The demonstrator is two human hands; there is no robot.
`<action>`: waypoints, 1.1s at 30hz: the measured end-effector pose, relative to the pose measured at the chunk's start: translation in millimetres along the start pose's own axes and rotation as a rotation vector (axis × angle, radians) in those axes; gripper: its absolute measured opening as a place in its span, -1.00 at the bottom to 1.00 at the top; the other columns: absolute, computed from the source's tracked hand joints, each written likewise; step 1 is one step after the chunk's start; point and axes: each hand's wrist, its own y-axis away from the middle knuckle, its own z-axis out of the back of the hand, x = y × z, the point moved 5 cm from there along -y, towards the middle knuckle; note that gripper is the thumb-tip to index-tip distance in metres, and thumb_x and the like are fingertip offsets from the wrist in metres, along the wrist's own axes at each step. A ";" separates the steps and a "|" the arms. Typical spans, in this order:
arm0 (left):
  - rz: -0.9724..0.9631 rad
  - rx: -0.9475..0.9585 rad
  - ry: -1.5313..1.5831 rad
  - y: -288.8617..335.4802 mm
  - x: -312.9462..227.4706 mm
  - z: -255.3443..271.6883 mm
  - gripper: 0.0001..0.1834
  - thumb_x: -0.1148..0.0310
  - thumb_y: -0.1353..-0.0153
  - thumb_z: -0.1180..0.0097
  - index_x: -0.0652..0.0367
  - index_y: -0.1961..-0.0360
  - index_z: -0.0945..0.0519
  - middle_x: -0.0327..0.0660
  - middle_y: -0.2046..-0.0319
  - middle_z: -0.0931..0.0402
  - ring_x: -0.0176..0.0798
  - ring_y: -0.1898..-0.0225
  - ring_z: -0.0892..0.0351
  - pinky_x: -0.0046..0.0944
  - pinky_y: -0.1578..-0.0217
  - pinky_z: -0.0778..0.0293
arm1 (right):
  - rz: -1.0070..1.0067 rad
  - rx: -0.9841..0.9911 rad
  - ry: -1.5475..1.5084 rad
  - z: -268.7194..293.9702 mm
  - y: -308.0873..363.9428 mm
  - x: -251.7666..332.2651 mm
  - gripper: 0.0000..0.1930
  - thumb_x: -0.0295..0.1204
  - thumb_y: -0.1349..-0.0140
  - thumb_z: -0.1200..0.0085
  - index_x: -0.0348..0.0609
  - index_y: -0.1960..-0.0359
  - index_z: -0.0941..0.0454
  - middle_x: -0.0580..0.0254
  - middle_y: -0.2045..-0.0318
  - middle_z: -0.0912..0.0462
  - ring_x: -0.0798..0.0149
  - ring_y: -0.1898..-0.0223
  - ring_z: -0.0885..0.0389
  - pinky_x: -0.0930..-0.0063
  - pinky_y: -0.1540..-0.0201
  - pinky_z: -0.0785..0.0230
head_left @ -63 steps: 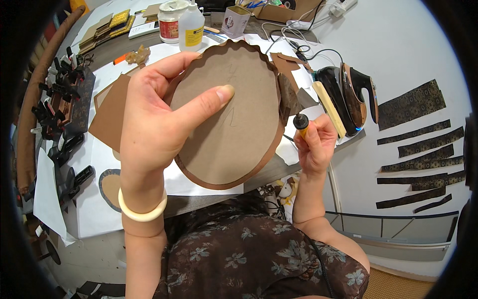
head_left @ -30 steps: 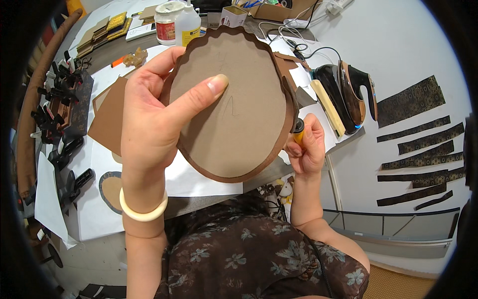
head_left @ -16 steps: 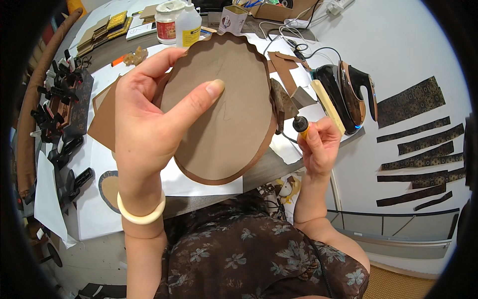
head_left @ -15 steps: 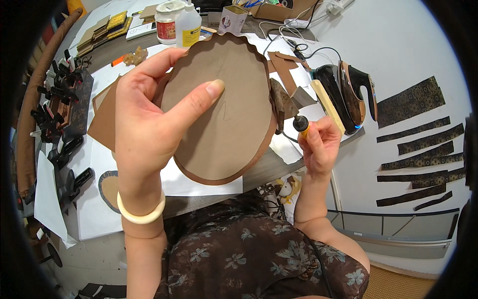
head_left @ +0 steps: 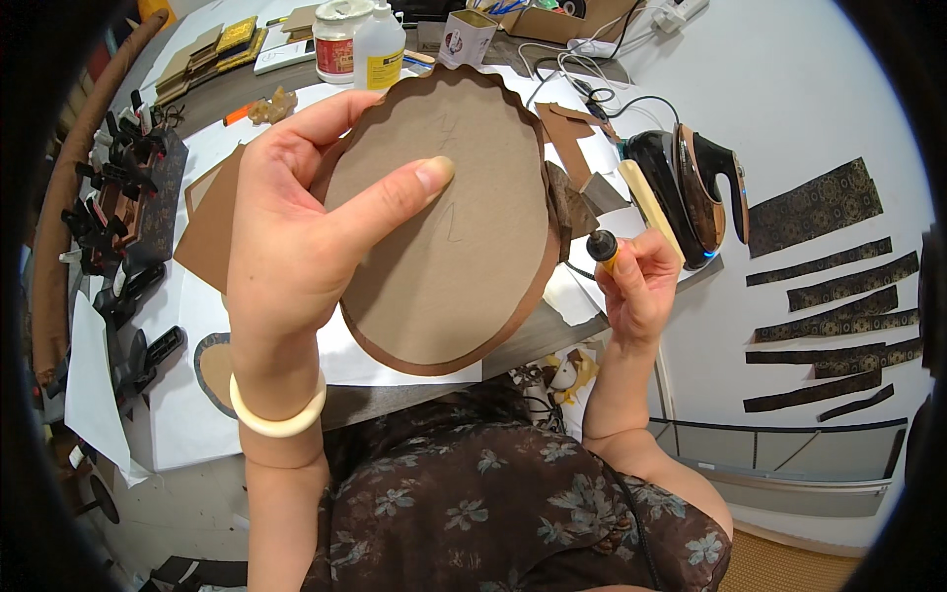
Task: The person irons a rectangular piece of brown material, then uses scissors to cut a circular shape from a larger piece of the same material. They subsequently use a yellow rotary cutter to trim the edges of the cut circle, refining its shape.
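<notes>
My left hand is closed on an oval panel, its thumb flat on the taupe face and its fingers behind. Brown material borders the panel, rippled into small pleats along the top and smooth at the bottom. Faint pencil marks show on the face. In my right hand is a small hand iron with a yellow handle, a black collar and a dark, stained metal head. That head is at the panel's right edge; whether it presses on the brown border I cannot tell.
A larger clothes iron stands at the right beside a pale wooden block. A white tub and a clear bottle stand at the back. Black clips crowd the left side. Patterned dark strips lie at the far right.
The panel has shifted slightly right and downward with my left hand. The hand iron has turned a little, its collar now facing more upward. Both hands keep their holds.
</notes>
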 end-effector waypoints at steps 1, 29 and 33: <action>-0.005 -0.003 -0.005 -0.2 0.3 0.2 -0.60 0.51 -0.03 -0.29 0.39 0.08 -0.53 -0.15 0.22 -0.62 -0.38 0.22 -0.60 -0.44 0.11 -0.47 | 0.005 0.007 0.013 -0.2 -0.2 1.2 -0.82 -0.48 -0.22 -0.22 -0.22 0.45 -0.45 0.10 0.46 -0.65 0.56 0.62 -0.34 0.69 0.60 -0.09; -0.061 0.022 0.169 -10.1 12.1 -9.6 -0.46 0.61 0.04 -0.34 0.33 -0.01 -0.43 -0.11 0.14 -0.59 -0.31 0.12 -0.60 -0.32 0.06 -0.53 | -0.234 -0.025 -0.208 -8.5 -6.2 -8.7 -0.79 -0.43 -0.31 -0.12 -0.14 0.47 -0.39 0.35 0.62 -0.46 0.61 0.71 -0.25 0.77 0.71 0.05; -0.072 0.016 0.128 -7.9 8.2 -9.3 -0.48 0.61 0.04 -0.33 0.34 0.01 -0.44 -0.12 0.16 -0.60 -0.32 0.15 -0.62 -0.33 0.10 -0.55 | -0.142 -0.052 -0.059 -6.8 -8.5 -0.4 -0.79 -0.42 -0.28 -0.16 -0.14 0.47 -0.41 0.34 0.61 -0.48 0.59 0.70 -0.26 0.74 0.69 0.03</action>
